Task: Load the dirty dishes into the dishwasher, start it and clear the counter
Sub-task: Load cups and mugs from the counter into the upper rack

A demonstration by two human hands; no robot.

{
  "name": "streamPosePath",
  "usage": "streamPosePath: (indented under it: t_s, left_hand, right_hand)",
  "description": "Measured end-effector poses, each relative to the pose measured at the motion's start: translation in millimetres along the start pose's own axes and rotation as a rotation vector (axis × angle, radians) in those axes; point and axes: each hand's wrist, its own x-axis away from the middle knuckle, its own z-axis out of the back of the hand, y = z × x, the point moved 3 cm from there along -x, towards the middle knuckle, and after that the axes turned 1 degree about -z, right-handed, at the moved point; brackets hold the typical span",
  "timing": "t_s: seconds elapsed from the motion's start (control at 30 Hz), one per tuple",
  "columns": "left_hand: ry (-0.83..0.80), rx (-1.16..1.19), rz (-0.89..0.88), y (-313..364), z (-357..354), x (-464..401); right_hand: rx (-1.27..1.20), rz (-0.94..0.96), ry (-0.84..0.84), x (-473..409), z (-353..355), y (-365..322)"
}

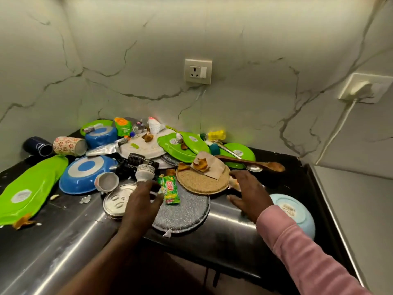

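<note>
I judge that I am at the very start of the job: the dishes lie heaped in the corner of the black counter [282,165], nothing looks sorted, and no dishwasher shows in the frame. The step in hand looks like picking the first pieces off the front of the pile.

My left hand [141,202] hangs at lower centre, over the small steel plate [116,202] and the left edge of the grey speckled plate [185,211]. Its fingers are loosely curled and hold nothing that I can see; the fingertips are just beside the green wrapper [169,189] that lies on the grey plate, though I cannot tell if they touch it.

My right hand [248,192], in a pink sleeve [302,250], is right of centre with fingers spread and straight, gripping nothing. Its fingertips reach toward the right rim of the woven brown plate [202,182], which carries a paper scrap and food bits; whether they touch the rim I cannot tell. A pale blue bowl [297,211] lies upside down just beside the wrist, at lower right.

The next move, as I judge it, calls for clearing the wrapper and scraps off the plates before lifting them, since loose litter would slide off. The wooden spoon [251,163] lying just behind the woven plate could get knocked if I lift carelessly.
</note>
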Motion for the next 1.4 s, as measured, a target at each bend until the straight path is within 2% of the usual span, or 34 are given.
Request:
streamPosePath:
  t_s: [0.13,0.3,0.4,0.47,0.53,0.6,0.73,0.87,0.97,1.13,1.27,1.4]
  left_hand:
    - [-0.039,0.011,-0.011,8,-34,-31]
    - [-0.012,0.004,0.013,3,-63,-65]
    - [0.042,-0.068,0.061,-11,-65,-71]
    - [0.138,-0.123,0.119,-22,-58,-74]
    - [0.260,-0.177,0.252,-37,-46,-73]
    - [0.324,-0.232,0.397,-53,-34,-71]
    - [0.196,-0.313,0.539,-87,-31,-73]
    - [0.092,-0.434,0.461,-94,-45,-85]
    - [0.094,-0.456,0.458,-95,-51,-98]
    - [0.125,-0.390,0.447,-87,-50,-113]
    - [0.198,-0.256,0.273,-61,-42,-112]
    - [0.114,-0.153,0.011,-21,-41,-106]
  right_hand:
    - [0.151,-0.073,-0.076,-36,-15,45]
    - [0.287,-0.199,-0.239,-69,-39,87]
    - [0.302,-0.233,-0.308,-75,-56,98]
    - [0.310,-0.213,-0.313,-79,-62,102]
    - [0.287,-0.176,-0.295,-82,-62,104]
    - [0.233,-0.114,-0.207,-85,-55,99]
    - [0.006,0.100,0.092,-101,-32,68]
    - [-0.167,0.170,0.172,-115,-19,37]
    - [-0.261,0.258,0.164,-116,-17,24]
    - [-0.290,0.257,0.119,-106,-16,19]
    - [-0.309,0.245,0.144,-92,-10,25]
    - [-0.323,0.160,0.183,-62,1,25]
